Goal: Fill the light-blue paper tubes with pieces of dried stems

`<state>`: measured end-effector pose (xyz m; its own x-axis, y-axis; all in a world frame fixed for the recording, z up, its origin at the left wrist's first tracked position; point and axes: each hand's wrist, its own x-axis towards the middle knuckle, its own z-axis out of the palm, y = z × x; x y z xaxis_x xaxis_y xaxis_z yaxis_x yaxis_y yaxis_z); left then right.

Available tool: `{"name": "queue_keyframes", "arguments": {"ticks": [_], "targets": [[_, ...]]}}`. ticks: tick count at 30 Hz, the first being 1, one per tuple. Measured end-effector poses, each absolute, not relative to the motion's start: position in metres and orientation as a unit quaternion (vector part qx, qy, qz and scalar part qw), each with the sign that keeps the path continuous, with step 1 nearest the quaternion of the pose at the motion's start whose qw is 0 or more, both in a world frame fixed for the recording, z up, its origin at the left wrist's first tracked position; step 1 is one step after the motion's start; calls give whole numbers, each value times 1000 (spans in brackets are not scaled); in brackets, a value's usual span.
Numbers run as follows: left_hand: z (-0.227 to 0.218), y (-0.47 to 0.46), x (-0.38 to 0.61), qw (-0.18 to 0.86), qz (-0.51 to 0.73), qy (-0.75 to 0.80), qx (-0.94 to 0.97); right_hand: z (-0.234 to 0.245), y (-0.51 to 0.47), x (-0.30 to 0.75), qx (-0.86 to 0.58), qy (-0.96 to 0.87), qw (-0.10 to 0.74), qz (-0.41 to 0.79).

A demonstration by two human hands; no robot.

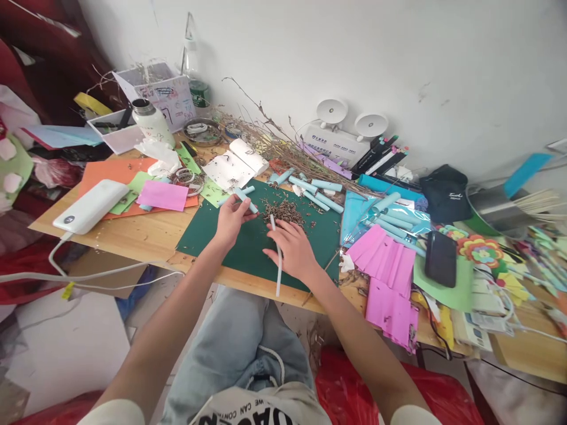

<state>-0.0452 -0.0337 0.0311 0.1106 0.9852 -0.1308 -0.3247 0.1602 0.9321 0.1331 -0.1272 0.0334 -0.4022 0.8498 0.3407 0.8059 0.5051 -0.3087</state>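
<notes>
Wooden table (153, 237), green mat (252, 251) on it, and there at the far side, a loose brown heap (283, 211)!
And look at that heap, all light, dry-looking fragments: slow, low finger moves would suit it best, I'd say, so nothing scatters. Here's the right hand (290, 248), palm down at the near edge, fingers spread and half curled, a slim white stick (279, 274) caught among them, its near end pointing back at the person! Over on the left, forearm slanting in, the left hand (230, 219) is closed, thumb and fingers pinching a pale blue tube (241, 195) above the mat's far-left part; a light, even squeeze should avoid denting it.
</notes>
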Motion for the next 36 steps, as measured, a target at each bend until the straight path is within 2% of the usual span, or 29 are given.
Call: {"name": "queue_keyframes", "arguments": {"ticks": [2,5,11,13,19,22,26,31,33,36], "targets": [[25,-35,-49,597,516,430,440,28,-121,130,-477,-860,177,28],[15,-38,-52,552,503,447,493,19,-109,140,-498,-851,165,15],[12,-43,-62,488,489,467,553,21,-97,162,-549,-780,293,63],[14,-43,-67,450,484,487,571,28,-94,154,-551,-777,295,75],[10,-41,-78,384,480,545,570,37,-69,115,-473,-860,163,98],[5,-41,-78,364,458,564,582,31,-63,121,-470,-867,139,91],[6,-38,-69,353,425,544,632,26,-72,150,-499,-836,215,70],[12,-26,-47,338,379,511,693,42,-93,177,-567,-700,426,85],[13,-23,-41,328,366,493,718,47,-99,189,-583,-679,434,103],[13,-23,-38,328,359,479,731,45,-104,212,-585,-712,377,98]]}}
